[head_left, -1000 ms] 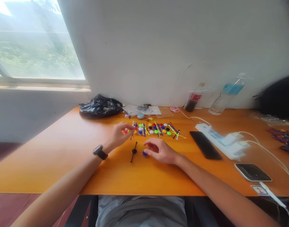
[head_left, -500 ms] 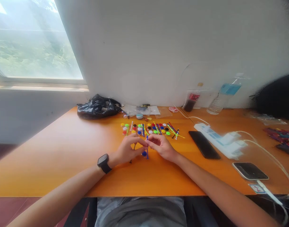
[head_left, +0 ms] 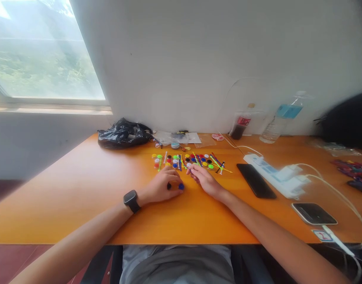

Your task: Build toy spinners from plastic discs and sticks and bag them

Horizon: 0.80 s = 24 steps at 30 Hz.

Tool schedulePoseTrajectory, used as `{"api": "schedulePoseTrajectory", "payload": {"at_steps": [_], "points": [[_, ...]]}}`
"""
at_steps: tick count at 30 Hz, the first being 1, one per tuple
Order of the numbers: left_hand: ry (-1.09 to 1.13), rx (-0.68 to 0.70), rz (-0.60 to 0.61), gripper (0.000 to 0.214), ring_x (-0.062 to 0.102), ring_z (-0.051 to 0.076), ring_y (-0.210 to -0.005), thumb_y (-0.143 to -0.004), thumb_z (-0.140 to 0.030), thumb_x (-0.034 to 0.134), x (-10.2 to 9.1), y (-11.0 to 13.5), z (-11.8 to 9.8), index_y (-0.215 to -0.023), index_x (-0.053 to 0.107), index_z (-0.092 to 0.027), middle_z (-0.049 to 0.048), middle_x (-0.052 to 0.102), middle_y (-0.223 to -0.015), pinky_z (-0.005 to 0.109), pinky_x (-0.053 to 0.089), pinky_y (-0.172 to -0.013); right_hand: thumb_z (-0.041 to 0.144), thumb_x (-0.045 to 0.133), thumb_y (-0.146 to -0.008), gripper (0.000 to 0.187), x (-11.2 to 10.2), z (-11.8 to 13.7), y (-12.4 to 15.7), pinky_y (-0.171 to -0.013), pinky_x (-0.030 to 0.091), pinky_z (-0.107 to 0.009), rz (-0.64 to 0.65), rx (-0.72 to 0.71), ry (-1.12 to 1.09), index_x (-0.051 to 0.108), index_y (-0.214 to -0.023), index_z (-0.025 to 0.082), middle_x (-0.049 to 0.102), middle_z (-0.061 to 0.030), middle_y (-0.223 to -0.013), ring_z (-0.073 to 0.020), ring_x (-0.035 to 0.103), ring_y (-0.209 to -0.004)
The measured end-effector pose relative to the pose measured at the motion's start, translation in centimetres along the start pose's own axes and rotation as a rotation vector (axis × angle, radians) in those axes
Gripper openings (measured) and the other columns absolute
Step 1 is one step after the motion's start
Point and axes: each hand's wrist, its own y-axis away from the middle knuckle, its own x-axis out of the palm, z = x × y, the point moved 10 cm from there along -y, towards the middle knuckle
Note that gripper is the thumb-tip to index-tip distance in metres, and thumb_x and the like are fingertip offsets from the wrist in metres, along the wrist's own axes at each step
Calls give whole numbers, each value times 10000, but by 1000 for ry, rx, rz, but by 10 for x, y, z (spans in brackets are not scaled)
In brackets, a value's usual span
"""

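My left hand (head_left: 162,185), with a black watch on its wrist, rests on the orange table (head_left: 80,189). Its fingers are curled, with the tips at a small blue disc (head_left: 181,186), and a black disc (head_left: 168,185) shows in the gap by the thumb. My right hand (head_left: 204,178) reaches forward. Its fingertips are pressed together at the near edge of a spread of coloured discs and thin sticks (head_left: 195,161). What they pinch is too small to name.
A black plastic bag (head_left: 123,134) lies at the back left. Two bottles (head_left: 275,122) stand by the wall. To the right are a black phone (head_left: 254,180), a white power strip with cables (head_left: 275,175) and a second device (head_left: 313,213).
The hands, together over a blue stick and disc half a second ago, have parted. My right hand moved forward to the coloured pieces; my left stayed by the discs.
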Motion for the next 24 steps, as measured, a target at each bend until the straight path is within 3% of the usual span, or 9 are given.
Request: {"api": "schedulePoseTrajectory", "payload": {"at_steps": [3,6,11,17,24], "points": [[2,-23,-44,90,634,254,-1037,-900,-316,744,2,-3,8,-975,780,-282,50,751,-1081,418,490,-987,379,520,-958,233,0,-3,-3,-684,431,-292,12,-28,89,677,-971,207,585,-34,-873,-184,529,-800],[5,-50,-97,240,625,268,-1059,-880,-387,784,-1,-3,13,-1095,768,-281,67,737,-1118,417,505,-967,299,522,-926,229,1,-5,-4,-773,479,-317,16,-56,108,699,-1038,206,640,-48,-948,-200,579,-881],[21,-107,-189,385,622,281,-1081,-889,-438,780,-14,3,18,-1219,707,-256,91,717,-1167,437,503,-988,282,615,-911,193,3,0,-1,-931,509,-354,21,-112,44,626,-1091,211,659,-44,-1035,-195,634,-974],[47,-54,-199,193,625,239,-991,-938,-264,724,-13,2,15,-1129,748,-250,45,761,-1043,393,507,-922,263,684,-878,163,12,0,2,-849,521,-333,82,-91,38,626,-1016,198,663,-44,-980,-186,641,-891],[28,-39,-173,101,593,230,-924,-965,-247,701,-8,0,16,-993,798,-251,32,770,-921,374,502,-856,270,676,-885,88,14,3,1,-786,500,-313,95,-98,116,680,-896,183,691,-38,-889,-185,637,-829]]}}
